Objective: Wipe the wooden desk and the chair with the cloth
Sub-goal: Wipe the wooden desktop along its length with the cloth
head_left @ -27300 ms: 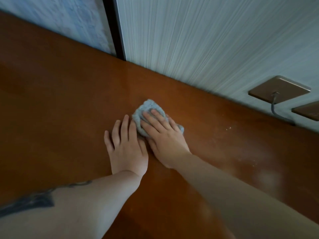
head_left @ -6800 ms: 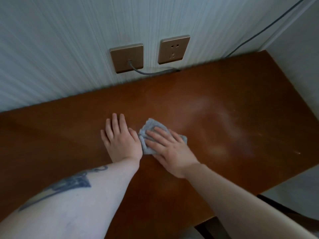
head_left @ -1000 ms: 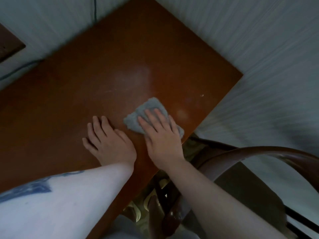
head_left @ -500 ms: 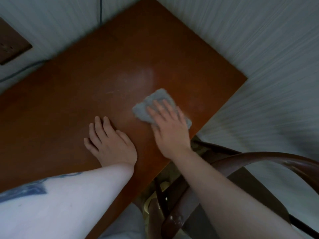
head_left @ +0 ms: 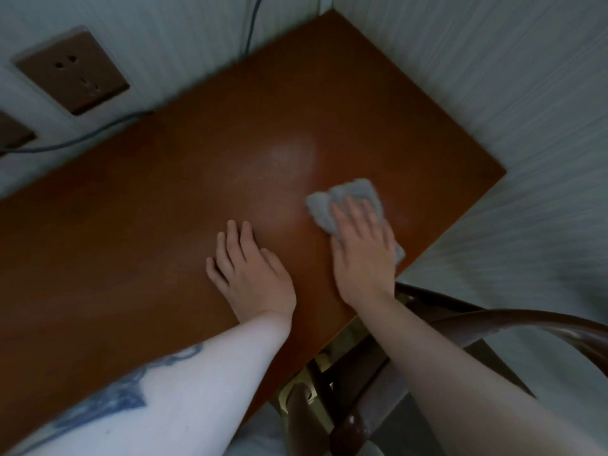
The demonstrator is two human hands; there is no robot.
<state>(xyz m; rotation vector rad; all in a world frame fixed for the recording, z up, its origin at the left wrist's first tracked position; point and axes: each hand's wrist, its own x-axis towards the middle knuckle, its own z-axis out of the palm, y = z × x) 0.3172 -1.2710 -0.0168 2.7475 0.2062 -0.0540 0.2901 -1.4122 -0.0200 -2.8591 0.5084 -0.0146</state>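
Cloth [head_left: 348, 202] moved w/ right hand [head_left: 363, 255] toward desk [head_left: 164, 225] edge, chair [head_left: 493, 320] beside.

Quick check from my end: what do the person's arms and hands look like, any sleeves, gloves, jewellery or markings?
Both forearms are bare, with no sleeves in view. The left hand and right hand wear no gloves, and no rings or watch show. The left forearm carries a large blue-grey tattoo with a jagged outline; its design is too blurred to make out. The right forearm shows no markings.

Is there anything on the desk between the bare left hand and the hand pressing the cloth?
No. In the head view, only bare brown wooden desk separates the left hand from the right hand on the grey cloth.
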